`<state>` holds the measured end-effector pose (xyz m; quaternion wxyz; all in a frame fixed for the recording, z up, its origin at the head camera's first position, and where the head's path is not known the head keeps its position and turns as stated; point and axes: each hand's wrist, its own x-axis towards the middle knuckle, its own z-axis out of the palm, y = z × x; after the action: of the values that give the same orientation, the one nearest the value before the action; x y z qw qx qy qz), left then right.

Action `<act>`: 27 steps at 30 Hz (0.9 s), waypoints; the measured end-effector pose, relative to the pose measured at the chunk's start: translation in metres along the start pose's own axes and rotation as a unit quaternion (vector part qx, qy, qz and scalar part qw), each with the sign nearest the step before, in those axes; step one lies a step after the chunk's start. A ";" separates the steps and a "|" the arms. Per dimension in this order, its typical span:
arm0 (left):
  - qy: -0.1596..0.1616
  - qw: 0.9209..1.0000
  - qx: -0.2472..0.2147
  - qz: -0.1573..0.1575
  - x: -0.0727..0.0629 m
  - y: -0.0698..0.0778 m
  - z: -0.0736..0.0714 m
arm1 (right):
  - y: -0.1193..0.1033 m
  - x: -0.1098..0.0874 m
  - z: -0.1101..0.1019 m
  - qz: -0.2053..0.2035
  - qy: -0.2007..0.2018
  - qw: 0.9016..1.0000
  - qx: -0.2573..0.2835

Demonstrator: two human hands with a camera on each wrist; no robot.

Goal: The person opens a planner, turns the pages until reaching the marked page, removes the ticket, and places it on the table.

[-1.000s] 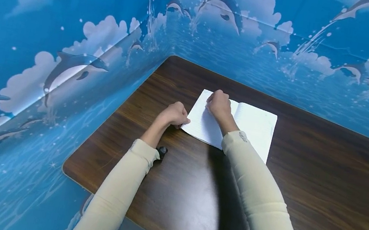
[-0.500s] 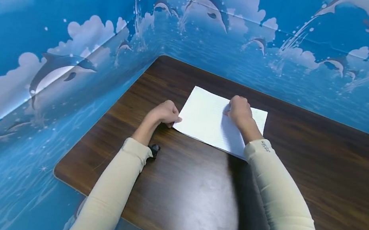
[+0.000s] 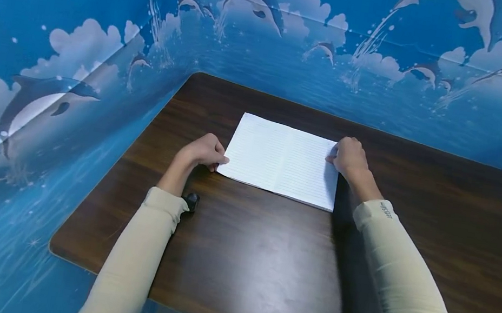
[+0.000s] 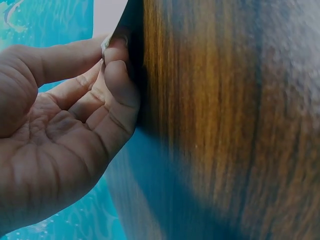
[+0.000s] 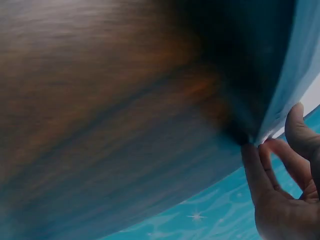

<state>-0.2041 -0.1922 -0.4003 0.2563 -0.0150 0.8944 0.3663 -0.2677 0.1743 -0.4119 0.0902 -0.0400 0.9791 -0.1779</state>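
An open notebook with lined white pages lies on the brown wooden table. At its near left corner, my left hand pinches the edge between thumb and fingers; the left wrist view shows the paper corner between the thumb tip and the curled index finger. My right hand is at the notebook's right edge, pinching a page there. In the right wrist view the thumb lies over the white page side, and the other fingertips meet at the lower edge.
The wood-grain table has a rounded corner at the far left. Blue dolphin-print sheeting hangs behind it and along its left side. A small black device sits at my left wrist, beside the pale sleeve.
My right hand has moved from the left page across to the notebook's right edge, taking a page over with it. My left hand keeps its pinch on the corner. The head view has turned right.
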 end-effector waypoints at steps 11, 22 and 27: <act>0.008 0.999 0.031 0.013 0.002 0.001 0.002 | 0.013 -0.002 0.002 0.007 0.010 1.000 0.014; 0.004 0.999 0.041 -0.009 0.005 0.008 0.005 | 0.004 -0.003 -0.003 0.042 -0.016 0.999 -0.005; 0.011 0.999 0.037 -0.012 0.004 0.007 0.006 | 0.005 -0.004 0.000 0.027 -0.010 0.999 0.031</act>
<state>-0.2064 -0.1823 -0.4006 0.2518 -0.0206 0.9097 0.3296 -0.2639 0.1790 -0.4131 0.1059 -0.0122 0.9729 -0.2052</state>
